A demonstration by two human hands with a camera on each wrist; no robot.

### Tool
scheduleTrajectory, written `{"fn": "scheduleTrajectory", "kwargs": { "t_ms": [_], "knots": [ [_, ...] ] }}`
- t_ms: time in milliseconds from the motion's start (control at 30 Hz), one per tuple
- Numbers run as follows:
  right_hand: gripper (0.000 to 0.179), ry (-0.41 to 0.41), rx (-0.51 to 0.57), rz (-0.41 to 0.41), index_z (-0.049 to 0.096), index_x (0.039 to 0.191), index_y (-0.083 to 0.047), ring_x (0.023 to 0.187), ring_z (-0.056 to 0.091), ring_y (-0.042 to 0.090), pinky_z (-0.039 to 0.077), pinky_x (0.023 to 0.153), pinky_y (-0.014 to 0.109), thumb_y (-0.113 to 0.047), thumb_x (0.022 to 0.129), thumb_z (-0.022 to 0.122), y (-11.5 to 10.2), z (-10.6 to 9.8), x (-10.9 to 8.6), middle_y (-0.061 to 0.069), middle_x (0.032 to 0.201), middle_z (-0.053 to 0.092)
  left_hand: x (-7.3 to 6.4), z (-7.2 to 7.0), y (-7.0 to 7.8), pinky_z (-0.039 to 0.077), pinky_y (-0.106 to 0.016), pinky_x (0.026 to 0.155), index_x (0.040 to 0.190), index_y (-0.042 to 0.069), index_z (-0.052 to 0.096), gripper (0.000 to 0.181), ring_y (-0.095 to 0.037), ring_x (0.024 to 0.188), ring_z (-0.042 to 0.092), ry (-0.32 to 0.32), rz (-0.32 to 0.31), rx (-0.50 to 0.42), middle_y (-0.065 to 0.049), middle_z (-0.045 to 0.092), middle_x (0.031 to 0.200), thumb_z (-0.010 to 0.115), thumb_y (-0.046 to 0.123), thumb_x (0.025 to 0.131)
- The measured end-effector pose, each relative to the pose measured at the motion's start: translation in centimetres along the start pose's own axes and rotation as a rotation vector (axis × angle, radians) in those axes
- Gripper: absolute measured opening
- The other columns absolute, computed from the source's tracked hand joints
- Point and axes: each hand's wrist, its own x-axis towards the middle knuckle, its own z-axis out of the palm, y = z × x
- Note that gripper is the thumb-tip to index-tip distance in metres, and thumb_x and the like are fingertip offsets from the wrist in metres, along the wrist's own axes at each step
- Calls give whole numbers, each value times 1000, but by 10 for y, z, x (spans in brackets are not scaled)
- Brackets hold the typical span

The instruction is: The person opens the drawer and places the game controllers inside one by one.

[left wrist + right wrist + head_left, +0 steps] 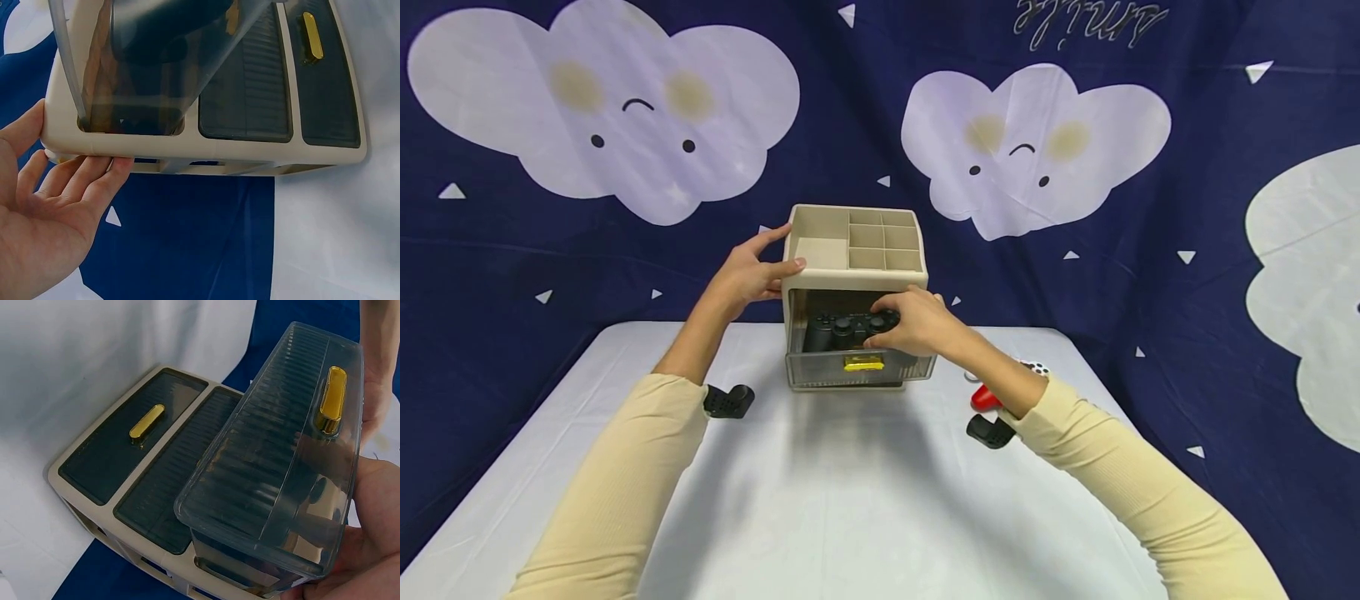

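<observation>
Arms in cream sleeves (617,475) reach forward over a white-covered table (842,492), the hands apart from each other on either side of a cream plastic drawer unit (853,279). The left hand (748,271) grips the unit's upper left edge, its thumb over the top rim and fingers along the side wall. The right hand (917,323) comes in from the right, bent at the wrist, its thumb and fingers round the right end of a black game controller (831,329).

That controller lies inside the smoky transparent top drawer (820,368), pulled out toward the near side, with a shiny yellow handle (863,363) on its front. Below it, the left wrist view shows two closed dark drawers (247,94). The unit's top has one large compartment (820,250) on the left and six small compartments (867,260) on the right.

The controller's left end lies right of the left hand, well apart from it. Beyond the right forearm sits a partly hidden red object (985,398).
</observation>
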Motion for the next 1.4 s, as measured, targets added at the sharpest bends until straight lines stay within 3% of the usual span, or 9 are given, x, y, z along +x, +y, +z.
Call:
{"fn": "scheduleTrajectory", "kwargs": {
  "t_ms": [467,700,867,1100,1400],
  "knots": [
    [57,9,22,5,68,132,-16,133,49,28,36,101,48,-44,84,82,1,2,-1,7,131,69,1,0,-1,48,-54,108,162,37,23,79,-42,124,62,0,-1,6,-22,42,155,69,28,99],
    [61,36,117,-8,66,135,-12,131,49,31,38,111,51,-42,84,82,5,-4,-6,11,129,67,-1,0,0,48,-54,108,162,37,23,79,-42,124,62,4,-1,8,-21,41,157,69,27,99],
    [66,81,183,-12,64,138,-14,121,51,28,42,103,49,-41,82,83,7,-9,-14,11,124,64,-1,0,0,48,-54,108,162,37,23,80,-42,124,62,4,-2,5,-22,42,156,70,28,99],
    [67,103,224,18,63,139,-20,111,53,26,48,90,45,-45,81,83,13,-15,-30,11,128,60,-2,-1,-1,49,-54,107,162,37,23,79,-42,122,62,13,-10,15,-22,43,155,69,28,99],
    [76,103,216,68,54,148,-24,119,58,32,50,94,49,-48,81,83,25,-20,-49,13,135,60,-2,1,-1,48,-54,107,162,37,23,79,-43,123,62,8,12,18,-24,44,154,69,30,99]
  ]
}}
